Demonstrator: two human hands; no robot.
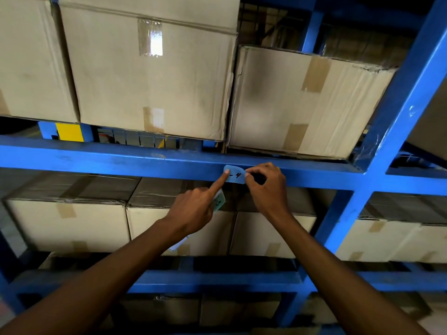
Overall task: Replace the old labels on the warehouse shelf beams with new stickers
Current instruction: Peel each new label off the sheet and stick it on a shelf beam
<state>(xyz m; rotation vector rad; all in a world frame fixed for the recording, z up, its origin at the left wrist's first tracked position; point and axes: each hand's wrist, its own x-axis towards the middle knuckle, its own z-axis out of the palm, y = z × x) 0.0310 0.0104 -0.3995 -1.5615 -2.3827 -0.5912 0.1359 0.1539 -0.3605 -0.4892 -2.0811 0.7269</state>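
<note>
**Blue sticker going onto the shelf beam**

Both arms reach up to the blue shelf beam (145, 163), which runs left to right across the rack. A light blue sticker (235, 175) sits on the beam's front face, right of centre, with a handwritten "- 4" visible in black marker. Its right end curls off the metal; whether the left end is stuck flat I cannot tell.

Left hand (193, 211): index finger extended, tip pressed on the sticker's left edge. The other fingers are curled in, clamping a small pale green label (219, 201) against the palm; a mark on it is visible but not readable. A bit of white paper (179, 245) shows under the wrist, probably held in the same hand, though the grip is hidden.

Right hand (266, 187): thumb and fingertips pinch the sticker's right end, just beside the beam face.

Above the beam, cardboard boxes (150, 76) stand side by side, taped seams facing out; the rightmost one is dented and sits crooked. More boxes fill the level below the beam, behind the hands. A blue upright post (396, 112) crosses the beam at right.
</note>
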